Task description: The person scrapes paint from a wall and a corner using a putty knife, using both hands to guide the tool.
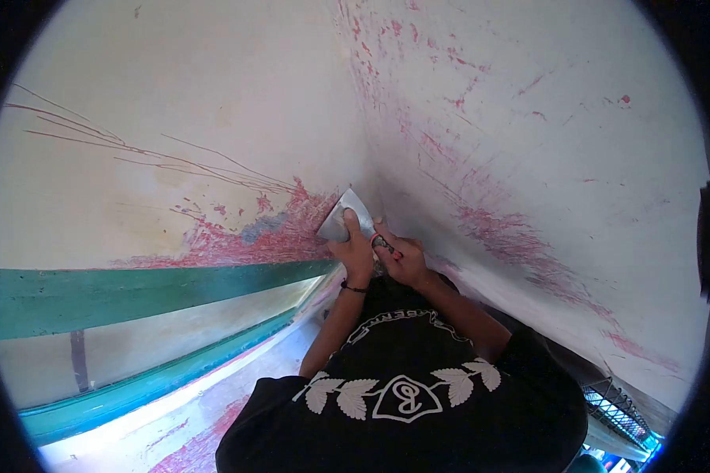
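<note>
A wide metal scraper lies with its blade against the wall near the corner, its edge toward the red-scratched patch. My right hand is closed around its handle, which shows bits of red and black between the fingers. On the blade itself, my left hand presses with the thumb on the upper face; its other fingers are mostly hidden behind the metal. A dark bracelet circles my left wrist.
A green painted ledge runs along the left below the scratches, with a lower teal strip under it. The right wall carries more red marks. A dark metal grille is at lower right.
</note>
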### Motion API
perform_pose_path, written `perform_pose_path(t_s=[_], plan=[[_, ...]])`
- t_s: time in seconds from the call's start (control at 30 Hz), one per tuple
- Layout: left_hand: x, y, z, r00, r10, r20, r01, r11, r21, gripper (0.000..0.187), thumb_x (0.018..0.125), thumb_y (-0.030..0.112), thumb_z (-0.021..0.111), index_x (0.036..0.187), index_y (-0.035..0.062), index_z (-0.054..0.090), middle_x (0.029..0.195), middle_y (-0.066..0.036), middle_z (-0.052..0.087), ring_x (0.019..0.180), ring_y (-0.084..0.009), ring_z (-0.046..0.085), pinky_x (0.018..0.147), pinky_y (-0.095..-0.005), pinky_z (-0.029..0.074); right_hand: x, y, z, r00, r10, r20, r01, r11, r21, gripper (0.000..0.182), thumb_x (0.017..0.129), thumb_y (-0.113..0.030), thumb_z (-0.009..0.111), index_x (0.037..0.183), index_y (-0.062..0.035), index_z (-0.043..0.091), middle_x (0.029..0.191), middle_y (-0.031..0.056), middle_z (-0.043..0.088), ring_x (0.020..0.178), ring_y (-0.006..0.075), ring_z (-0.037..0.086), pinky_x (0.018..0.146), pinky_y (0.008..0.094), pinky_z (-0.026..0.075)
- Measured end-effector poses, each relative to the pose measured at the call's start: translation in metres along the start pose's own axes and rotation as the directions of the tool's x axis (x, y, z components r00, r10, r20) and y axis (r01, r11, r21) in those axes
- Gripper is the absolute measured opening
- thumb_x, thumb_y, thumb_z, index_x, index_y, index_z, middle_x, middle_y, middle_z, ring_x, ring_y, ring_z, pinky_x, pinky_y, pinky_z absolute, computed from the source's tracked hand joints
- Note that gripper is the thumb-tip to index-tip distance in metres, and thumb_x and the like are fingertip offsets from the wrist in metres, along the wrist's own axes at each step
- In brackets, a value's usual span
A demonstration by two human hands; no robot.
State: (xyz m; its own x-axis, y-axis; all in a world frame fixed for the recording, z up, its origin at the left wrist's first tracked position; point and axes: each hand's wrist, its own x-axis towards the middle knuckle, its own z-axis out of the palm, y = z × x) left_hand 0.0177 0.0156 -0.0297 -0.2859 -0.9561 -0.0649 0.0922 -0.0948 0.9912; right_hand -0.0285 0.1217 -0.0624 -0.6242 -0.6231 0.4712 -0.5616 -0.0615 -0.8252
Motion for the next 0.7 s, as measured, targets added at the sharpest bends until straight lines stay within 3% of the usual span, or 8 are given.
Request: perform_pose_path(t_s=[0.17,0.4,0.47,0.57,0.7], plan=[[0.002,0.009,0.001,1.0,0.009,0.014,-0.008,0.999,-0.036,0.045,0.096,0.037,0.068,0.1,-0.0082,0.066,0.107,-0.015,0.068,0.091,-0.0204,0.064,0.076,-0.0335,0.052,0.002,-0.002,0.002,0.998,-0.052,-0.047,0.053,0.999,0.014,0.052,0.089,-0.012,0.07,0.138,-0.0024,0.057,0.112,0.02,0.071,0.067,0.023,0.07,0.064,0.0326,0.055],[-0.006,0.031,0.001,0.998,0.005,0.065,-0.005,1.0,-0.005,0.04,0.099,0.031,0.064,0.098,-0.0088,0.066,0.094,-0.008,0.068,0.082,-0.0136,0.061,0.071,-0.0312,0.05,0.0,-0.023,-0.01,0.982,0.162,0.092,-0.167,0.985,0.039,0.053,0.089,-0.012,0.07,0.14,-0.0044,0.056,0.12,0.0195,0.069,0.069,0.0248,0.07,0.067,0.0327,0.056],[-0.002,0.018,0.002,0.997,0.062,0.052,-0.059,0.997,-0.051,0.04,0.099,0.032,0.065,0.098,-0.0086,0.066,0.094,-0.008,0.068,0.082,-0.0133,0.061,0.072,-0.0314,0.05,0.0,-0.012,-0.004,0.998,0.055,0.011,-0.056,0.996,0.064,0.053,0.089,-0.012,0.07,0.14,-0.0053,0.056,0.121,0.0191,0.068,0.069,0.0246,0.07,0.068,0.0323,0.056],[0.002,-0.009,-0.005,0.999,0.038,0.036,-0.037,0.999,-0.029,0.043,0.098,0.036,0.066,0.104,-0.0066,0.065,0.099,-0.011,0.068,0.081,-0.0175,0.064,0.07,-0.0326,0.053,-0.002,-0.008,-0.005,0.997,0.066,0.026,-0.068,0.996,0.061,0.051,0.089,-0.014,0.07,0.138,-0.006,0.058,0.12,0.0183,0.069,0.066,0.0234,0.068,0.067,0.0317,0.056],[-0.001,0.004,-0.003,0.999,-0.034,0.04,0.036,0.999,-0.039,0.046,0.096,0.037,0.068,0.108,-0.0069,0.063,0.104,-0.013,0.068,0.087,-0.0188,0.064,0.074,-0.0332,0.052,-0.003,-0.013,-0.007,0.993,0.11,0.038,-0.113,0.992,0.061,0.049,0.089,-0.014,0.07,0.137,-0.006,0.059,0.12,0.0179,0.069,0.07,0.0242,0.071,0.069,0.0319,0.056]])
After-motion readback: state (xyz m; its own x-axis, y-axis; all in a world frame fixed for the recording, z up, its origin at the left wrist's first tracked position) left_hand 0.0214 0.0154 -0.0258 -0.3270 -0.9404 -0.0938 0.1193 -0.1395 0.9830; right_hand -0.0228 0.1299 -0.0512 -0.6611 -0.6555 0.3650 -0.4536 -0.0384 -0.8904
